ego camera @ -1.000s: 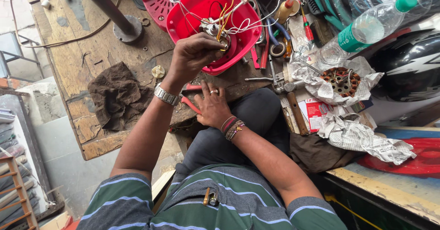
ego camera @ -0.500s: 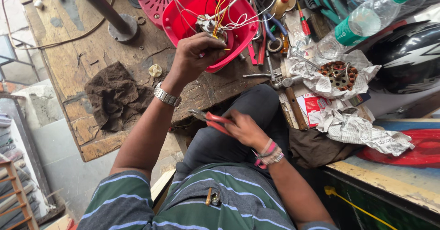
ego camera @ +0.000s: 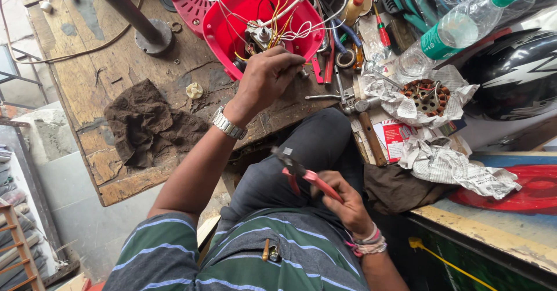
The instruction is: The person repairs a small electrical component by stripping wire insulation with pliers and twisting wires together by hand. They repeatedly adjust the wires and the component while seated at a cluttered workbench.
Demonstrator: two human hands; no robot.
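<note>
My left hand is out over the table, its fingers pinched on the bundle of wires at the rim of the red housing. That housing lies tipped open toward me, which puts the small motor and its yellow, white and black leads within easy reach. My right hand sits low over my lap, fingers closed around the pink handles of a pair of pliers; the dark nose points up and left toward the housing, clear of everything, so I judge it is held ready, not biting on anything.

A wound copper stator rests on crumpled newspaper to the right, probably to keep it off the grit. Just below it lies a flat red-and-white carton, half under the paper. A clear plastic bottle with a green cap and green label band lies on its side at the top right, beside a black helmet. A brown rag is bunched at the left of the table.
</note>
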